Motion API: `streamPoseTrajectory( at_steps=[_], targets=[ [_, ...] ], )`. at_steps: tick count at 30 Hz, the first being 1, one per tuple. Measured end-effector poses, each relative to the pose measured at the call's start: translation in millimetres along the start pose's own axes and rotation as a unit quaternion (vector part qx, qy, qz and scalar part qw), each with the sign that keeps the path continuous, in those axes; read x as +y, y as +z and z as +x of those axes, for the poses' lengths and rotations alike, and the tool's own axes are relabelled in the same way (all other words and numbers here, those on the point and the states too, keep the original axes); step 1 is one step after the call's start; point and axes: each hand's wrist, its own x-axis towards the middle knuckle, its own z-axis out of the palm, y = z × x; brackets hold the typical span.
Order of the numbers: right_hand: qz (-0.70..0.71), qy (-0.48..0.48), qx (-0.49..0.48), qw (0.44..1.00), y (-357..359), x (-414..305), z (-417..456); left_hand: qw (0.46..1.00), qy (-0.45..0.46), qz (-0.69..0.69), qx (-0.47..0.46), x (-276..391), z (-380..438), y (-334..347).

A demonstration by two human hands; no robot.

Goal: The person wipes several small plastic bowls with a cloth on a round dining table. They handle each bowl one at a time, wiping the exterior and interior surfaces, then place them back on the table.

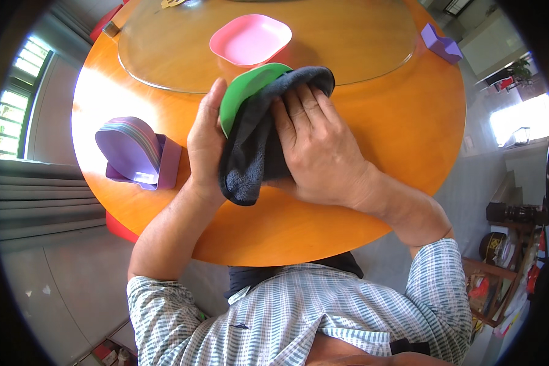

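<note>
My left hand [207, 137] grips the left rim of a green plastic plate [244, 94], which is tilted up above the table. A dark grey plush cloth [256, 132] with a black edge covers much of the plate's face. My right hand [320, 142] presses the cloth against the plate, fingers together and pointing away from me. One end of the cloth hangs down between my wrists. Just beyond the plate, a pink plastic dish [250, 39] rests on the glass turntable [164, 64].
A purple holder [168, 160] with several stacked plastic plates [128, 146] stands at the left on the round wooden table [274, 228]. Another purple plastic piece [441, 43] lies near the far right edge. A small cylindrical object [110, 29] sits at the far left.
</note>
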Motion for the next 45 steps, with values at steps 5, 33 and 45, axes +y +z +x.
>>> streamPoseTrajectory(
  at_steps=[5,33,45],
  targets=[
    [-0.102,-0.038,0.052,0.993,11,-10,-11,0.992,0.082,0.089,-0.025,9,-1,4],
    [0.09,-0.096,0.051,0.99,19,-11,-1,0.941,0.107,0.243,-0.211,-18,10,-43],
    [-0.012,-0.076,0.239,0.968,-3,11,6,0.83,0.103,0.546,-0.043,-23,5,-41]
  ],
)
